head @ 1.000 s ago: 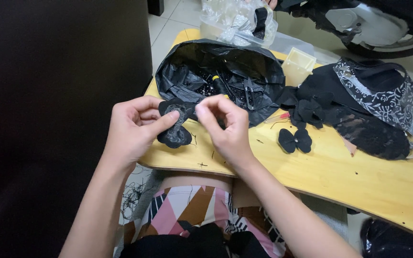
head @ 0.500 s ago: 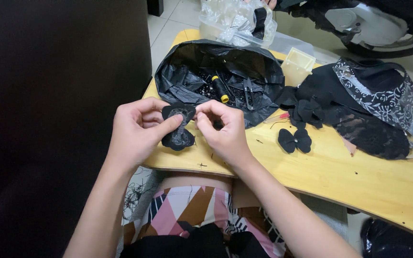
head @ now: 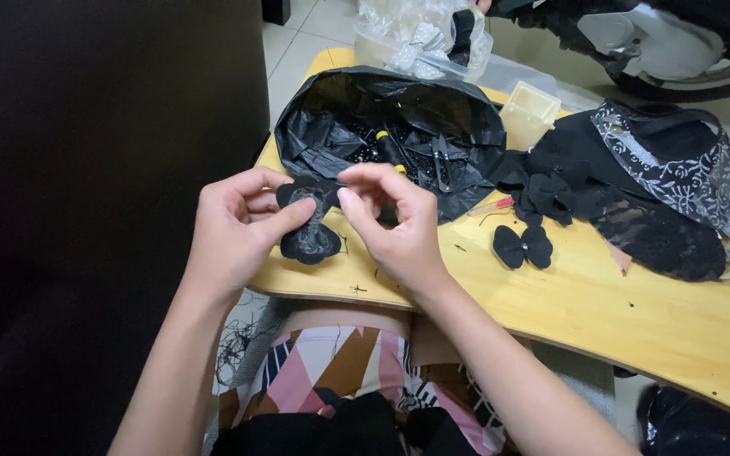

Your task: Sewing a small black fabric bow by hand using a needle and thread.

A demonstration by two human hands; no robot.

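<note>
Left hand (head: 234, 224), centre-left of frame, is curled around a black fabric flower (head: 306, 219), thumb pressed across its face and fingers behind, so the piece stays flat and raised off the table (head: 635, 312) edge at working height; hand is closed to a narrow grip on it. Flower sits between both hands, lower petal hanging just above the table's near edge. Right hand (head: 394, 224), just right of it, pinches at the flower's upper edge with thumb and forefinger nearly together; something thin may be in that pinch, too small to tell. Other fingers loosely folded. Behind the hands, upper centre, an open black plastic bag (head: 466, 127) lies spread out like a tray, probably to keep small parts together: a yellow-tipped tool (head: 386, 145) and small snips (head: 441, 160) rest inside, within reach. Right of centre, a spare pair of petals (head: 523, 247) lies flat on the bare wood, apart from the pile. Further right, a heap of black lace fabric (head: 652, 194) takes the table's upper right. A cream plastic box (head: 527, 111) stands just beyond the bag.
</note>
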